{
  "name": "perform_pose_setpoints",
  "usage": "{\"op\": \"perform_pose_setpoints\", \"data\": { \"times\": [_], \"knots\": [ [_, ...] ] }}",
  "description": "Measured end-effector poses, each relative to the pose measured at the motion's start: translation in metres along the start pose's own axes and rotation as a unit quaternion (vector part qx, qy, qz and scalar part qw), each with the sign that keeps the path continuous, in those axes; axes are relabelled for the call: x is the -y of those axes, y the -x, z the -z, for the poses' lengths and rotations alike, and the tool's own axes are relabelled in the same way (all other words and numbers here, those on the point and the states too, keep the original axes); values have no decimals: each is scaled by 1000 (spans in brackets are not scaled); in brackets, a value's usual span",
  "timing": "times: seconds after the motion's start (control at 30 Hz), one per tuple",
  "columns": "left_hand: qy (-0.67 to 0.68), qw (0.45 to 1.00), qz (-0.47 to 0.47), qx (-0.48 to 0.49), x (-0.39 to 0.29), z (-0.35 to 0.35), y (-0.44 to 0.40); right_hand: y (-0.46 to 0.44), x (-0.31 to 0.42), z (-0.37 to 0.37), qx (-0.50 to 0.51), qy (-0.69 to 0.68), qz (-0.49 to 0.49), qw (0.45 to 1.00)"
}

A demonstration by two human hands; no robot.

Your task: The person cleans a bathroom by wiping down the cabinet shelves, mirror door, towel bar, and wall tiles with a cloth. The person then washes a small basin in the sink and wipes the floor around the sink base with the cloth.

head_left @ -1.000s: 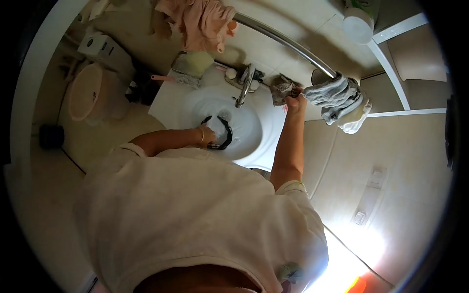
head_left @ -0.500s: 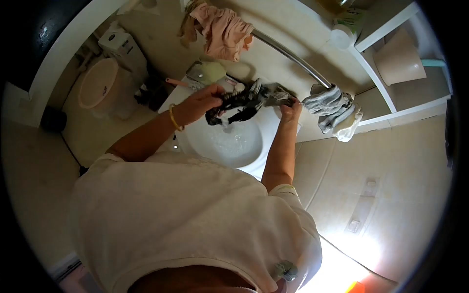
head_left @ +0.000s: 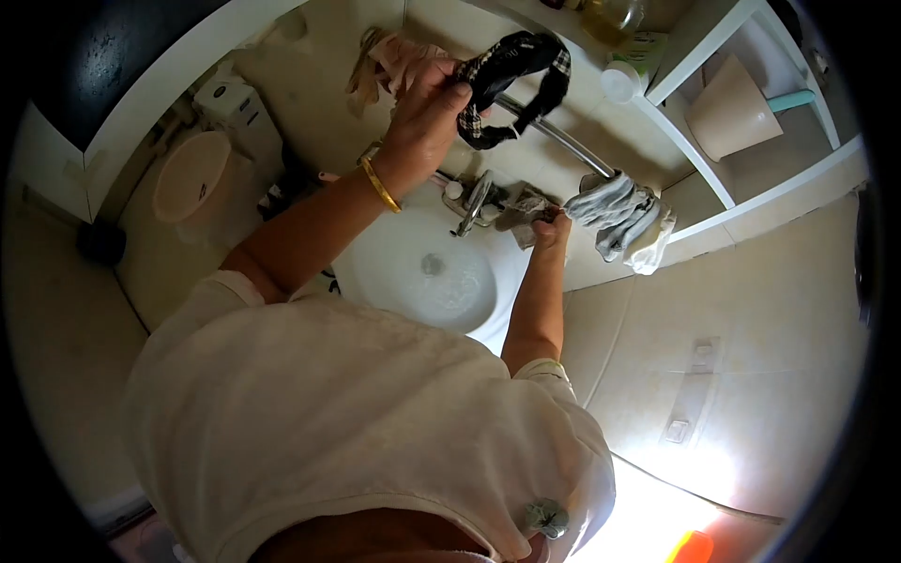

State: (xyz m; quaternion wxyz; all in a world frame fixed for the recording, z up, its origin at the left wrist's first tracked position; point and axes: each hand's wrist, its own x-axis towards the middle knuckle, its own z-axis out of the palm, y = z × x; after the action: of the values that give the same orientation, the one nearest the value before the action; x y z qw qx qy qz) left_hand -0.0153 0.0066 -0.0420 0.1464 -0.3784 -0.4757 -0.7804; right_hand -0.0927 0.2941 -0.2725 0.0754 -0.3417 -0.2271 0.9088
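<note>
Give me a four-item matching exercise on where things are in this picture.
Things:
1. Black looped band
2. Metal tap
3. Grey cloth
4. Beige container

Places:
A. In a compartment of the white shelf unit
B. At the back edge of the sink
C. Held up in the left hand
D. Hanging at one end of the metal rail

Right pairs: 1-C, 2-B, 3-D, 4-A

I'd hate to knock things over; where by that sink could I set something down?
A narrow strip of white ledge looks bare between the basin and the right forearm. The basin looks free too, though wet. Behind it, space is crowded with the tap, brownish cloth and right hand.
</note>
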Motion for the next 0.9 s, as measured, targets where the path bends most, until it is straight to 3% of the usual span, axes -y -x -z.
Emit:
{"op": "perform_pose_setpoints", "data": {
  "times": [0.03,0.1,0.17,0.27,0.6,0.73,0.83,0.9],
  "knots": [
    [-31,999,-16,8,4,0,0,-29,-1,15,6,-5,-7,1000],
    [-229,973,-3,20,0,2,6,-53,0,26,7,-8,-10,1000],
    [-18,999,-16,22,0,-3,6,-61,0,31,-3,-1,-6,1000],
    [-9,999,-44,-30,-7,-15,5,-79,-5,39,1,-73,4,997],
    [-258,958,-79,-92,37,-15,24,-29,0,21,39,-47,-24,998],
    [-304,940,63,-141,64,-7,29,-17,-2,18,59,-21,-14,998],
    [-261,944,138,-144,66,-8,34,-9,2,20,132,-21,-33,991],
    [-347,929,56,-119,65,-10,43,0,2,14,171,-49,-36,983]
  ]
}}
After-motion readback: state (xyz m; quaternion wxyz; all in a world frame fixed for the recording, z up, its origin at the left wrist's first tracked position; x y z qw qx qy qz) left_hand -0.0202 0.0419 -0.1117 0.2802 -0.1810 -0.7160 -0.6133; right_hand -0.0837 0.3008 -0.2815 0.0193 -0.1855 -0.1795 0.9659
